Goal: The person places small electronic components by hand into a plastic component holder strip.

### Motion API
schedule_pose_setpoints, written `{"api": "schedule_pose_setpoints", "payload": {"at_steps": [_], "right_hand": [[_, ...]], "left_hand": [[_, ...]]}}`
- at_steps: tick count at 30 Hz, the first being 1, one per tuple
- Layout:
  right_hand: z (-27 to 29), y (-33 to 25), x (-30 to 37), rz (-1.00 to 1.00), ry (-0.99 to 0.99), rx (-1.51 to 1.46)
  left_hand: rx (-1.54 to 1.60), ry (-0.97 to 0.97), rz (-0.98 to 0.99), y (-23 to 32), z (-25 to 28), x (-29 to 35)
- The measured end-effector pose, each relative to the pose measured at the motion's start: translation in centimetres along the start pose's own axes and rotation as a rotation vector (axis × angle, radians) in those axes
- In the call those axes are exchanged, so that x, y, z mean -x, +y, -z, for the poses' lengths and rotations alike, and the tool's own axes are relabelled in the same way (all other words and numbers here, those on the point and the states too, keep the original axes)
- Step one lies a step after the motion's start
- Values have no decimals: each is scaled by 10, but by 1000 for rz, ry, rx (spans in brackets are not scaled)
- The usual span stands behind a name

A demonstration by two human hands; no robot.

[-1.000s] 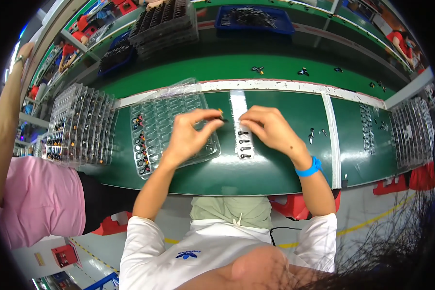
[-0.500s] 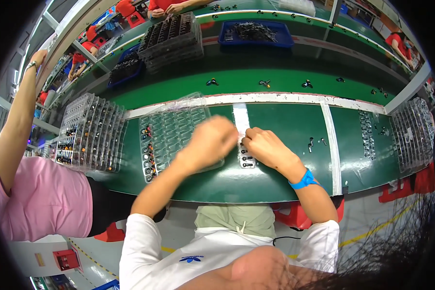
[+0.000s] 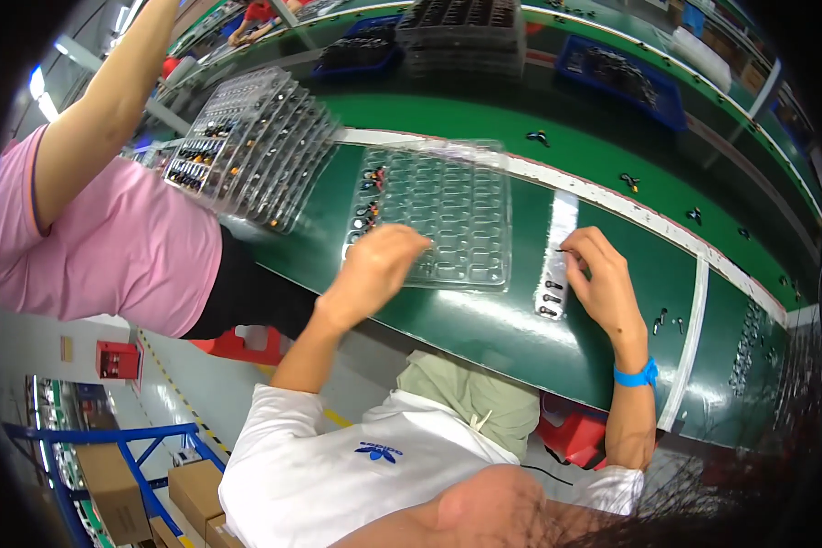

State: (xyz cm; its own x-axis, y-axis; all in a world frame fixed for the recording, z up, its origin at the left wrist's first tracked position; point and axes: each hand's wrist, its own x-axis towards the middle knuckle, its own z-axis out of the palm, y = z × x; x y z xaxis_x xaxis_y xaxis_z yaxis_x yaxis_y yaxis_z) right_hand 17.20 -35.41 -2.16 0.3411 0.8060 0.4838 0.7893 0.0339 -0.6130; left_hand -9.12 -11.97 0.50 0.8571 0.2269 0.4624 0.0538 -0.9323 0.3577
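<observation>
My left hand [image 3: 379, 269] hovers over the near left part of a clear plastic blister tray [image 3: 457, 215], its fingers pinched together; whatever they hold is hidden. Small black parts with coloured bits [image 3: 371, 183] fill the tray's left column, while its other pockets look bare. To the right, my right hand [image 3: 603, 283] bends over a pale strip [image 3: 564, 215] on the green bench. Thumb and forefinger close at the strip's edge on what looks like a small black part [image 3: 563, 250]. Several small black parts [image 3: 550, 300] lie on the strip's near end.
Stacked filled trays [image 3: 256, 146] stand at left, beside a person in a pink shirt [image 3: 110, 247]. Beyond the white ledge, a green belt [image 3: 484, 123] carries small parts. Blue bins [image 3: 621, 78] and more trays [image 3: 461, 36] sit farther back. Loose small parts [image 3: 662, 321] lie right of my right hand.
The view has swung left, so the bench appears shifted right and tilted. My left hand has moved from beside the strip to the tray's left column. My right hand stays at the strip.
</observation>
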Motion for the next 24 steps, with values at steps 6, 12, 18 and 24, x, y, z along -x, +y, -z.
{"api": "schedule_pose_setpoints", "payload": {"at_steps": [6,12,18,24], "right_hand": [[-5,-15,-6,85,116,27],[-8,-14,-1,97,168,45],[-9,-11,-1,102,199,56],[-12,-27,-8,-37,267,-164]], "left_hand": [[-221,40,268,-56,31,31],[-218,-90,290,-54,32,25],[-13,-162,326,-63,40,13],[657,40,371,-30,16,-26]]}}
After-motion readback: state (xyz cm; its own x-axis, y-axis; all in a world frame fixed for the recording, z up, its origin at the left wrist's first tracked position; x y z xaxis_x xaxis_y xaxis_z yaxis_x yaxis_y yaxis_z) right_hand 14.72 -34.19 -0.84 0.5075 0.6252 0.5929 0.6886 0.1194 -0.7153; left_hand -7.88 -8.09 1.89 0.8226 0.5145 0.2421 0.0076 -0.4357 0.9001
